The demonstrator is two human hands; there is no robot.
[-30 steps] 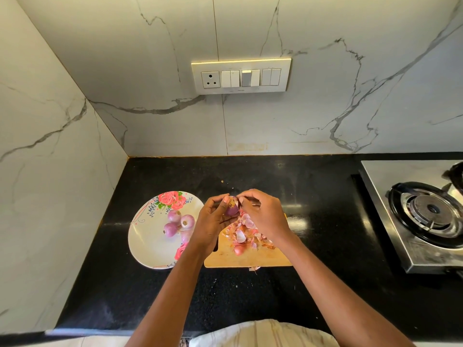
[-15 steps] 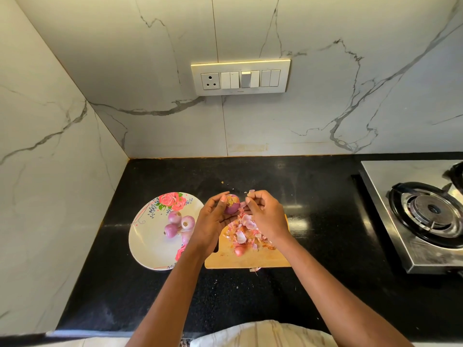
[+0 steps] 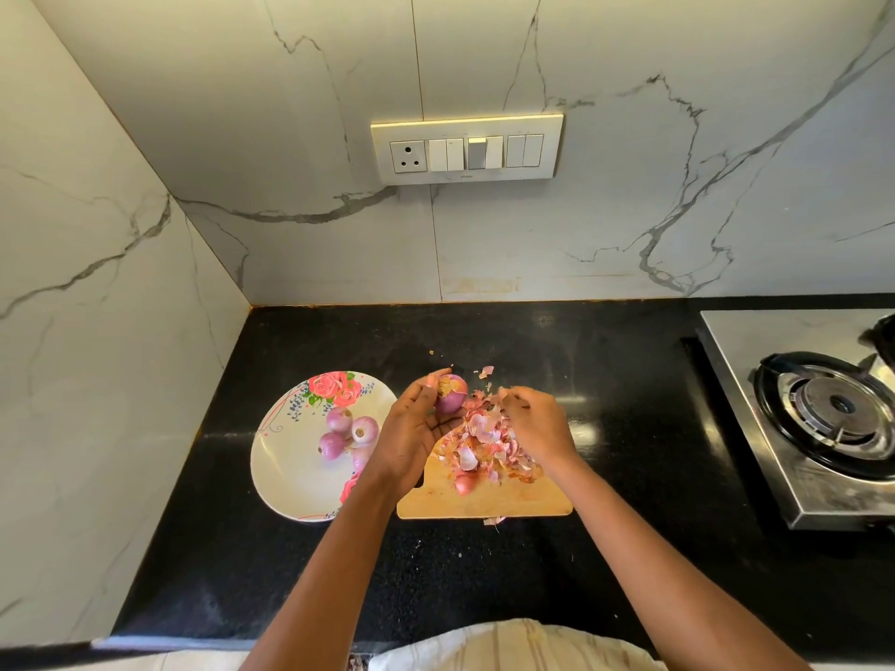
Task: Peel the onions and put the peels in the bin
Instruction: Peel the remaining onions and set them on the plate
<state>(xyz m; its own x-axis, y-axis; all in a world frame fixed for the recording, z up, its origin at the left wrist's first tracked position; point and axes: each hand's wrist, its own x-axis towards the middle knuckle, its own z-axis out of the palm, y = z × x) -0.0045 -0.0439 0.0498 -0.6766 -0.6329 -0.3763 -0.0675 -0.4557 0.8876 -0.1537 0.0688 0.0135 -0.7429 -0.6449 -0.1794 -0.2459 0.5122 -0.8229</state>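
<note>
1. Left hand (image 3: 411, 428) first: its fingers (image 3: 428, 382) and thumb curl round a small red onion (image 3: 451, 393), held up above the far left corner of the chopping board (image 3: 484, 498). The onion sits at the fingertips, with its bared, yellowish top turned toward the camera.

2. Right hand (image 3: 540, 423) sits just beside that onion, apart from it, fingers bent down over the peel heap. A scrap of skin seems to be at its fingertips, but whether it is pinched I cannot tell.

3. Under both hands, the peels (image 3: 479, 440) lie piled on the board, pink and papery. One small onion (image 3: 464, 484) rests among them at the near side of the heap, seemingly not yet peeled.

4. A few stray peels have escaped: one (image 3: 486, 371) beyond the board on the black surface (image 3: 484, 573), one (image 3: 494, 520) at the board's near edge.

5. To the left, touching the board, the floral plate (image 3: 285, 477) holds several peeled onions (image 3: 351, 433) clustered together.

6. Progress, as I judge it: peeling is well along, with one onion in hand and perhaps one more waiting.

7. Left to do: every peel is on the board or surface, and no bin is in view, so the binning has not begun.
</note>
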